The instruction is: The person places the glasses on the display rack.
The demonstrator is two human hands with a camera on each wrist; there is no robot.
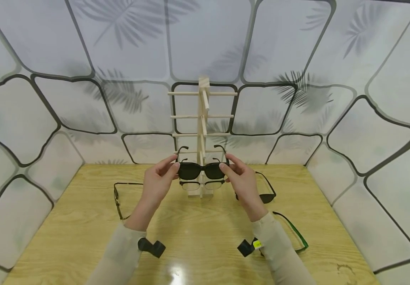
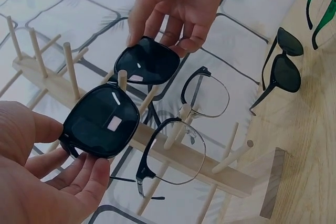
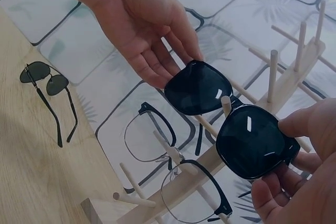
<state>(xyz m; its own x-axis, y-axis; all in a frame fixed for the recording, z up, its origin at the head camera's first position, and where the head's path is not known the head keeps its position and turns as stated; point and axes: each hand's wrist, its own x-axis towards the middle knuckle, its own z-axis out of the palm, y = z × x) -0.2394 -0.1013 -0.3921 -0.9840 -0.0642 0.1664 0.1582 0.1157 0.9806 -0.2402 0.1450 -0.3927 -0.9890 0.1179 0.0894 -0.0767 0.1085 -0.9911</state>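
Observation:
Both hands hold a pair of black sunglasses [image 1: 190, 171] by its two sides, in front of a wooden glasses rack [image 1: 204, 82]. My left hand [image 1: 156, 180] pinches one end of the frame, and my right hand [image 1: 242, 180] pinches the other. A peg shows at the bridge in the left wrist view; whether the bridge rests on it I cannot tell. Just below, half-rim glasses [image 2: 145, 161] with clear lenses sit on a lower peg of the rack. Higher up, several pegs carry nothing.
Thin-framed glasses [image 1: 116, 200] lie on the wooden table [image 1: 190, 237] at left. To the right lie dark sunglasses [image 1: 267, 198] and, nearer, green-framed glasses [image 1: 299, 235]. A patterned white wall covering [image 1: 205, 35] encloses the back and sides.

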